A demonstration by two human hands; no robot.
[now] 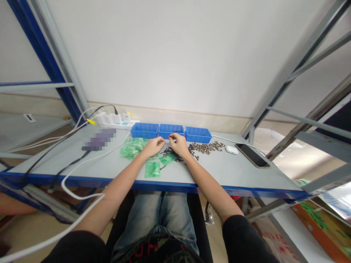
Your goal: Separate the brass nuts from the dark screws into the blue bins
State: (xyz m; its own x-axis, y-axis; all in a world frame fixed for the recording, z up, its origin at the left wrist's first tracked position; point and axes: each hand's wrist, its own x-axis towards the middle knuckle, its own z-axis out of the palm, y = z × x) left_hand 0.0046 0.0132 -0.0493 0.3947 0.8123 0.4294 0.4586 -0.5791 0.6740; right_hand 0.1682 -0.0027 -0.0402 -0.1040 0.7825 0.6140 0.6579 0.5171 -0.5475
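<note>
My left hand (155, 146) and my right hand (178, 143) are raised close together over the table, in front of the blue bins. The fingertips of both are pinched, and whatever is between them is too small to make out. Beside my left hand lies a pile of small green plastic bags (131, 149). Beneath and beside my right hand spreads a heap of dark screws (194, 152), partly hidden by it. Nearer me lie a green bag with something thin in it (152, 169) and another green bag (168, 158).
Three blue bins, left (144, 130), middle (171, 129) and right (197, 135), line the back. Small brass-coloured metal parts (207, 147), a white earphone case (231, 149) and a phone (252, 155) lie rightward. A power strip (115, 119) and white cable (90, 157) are leftward.
</note>
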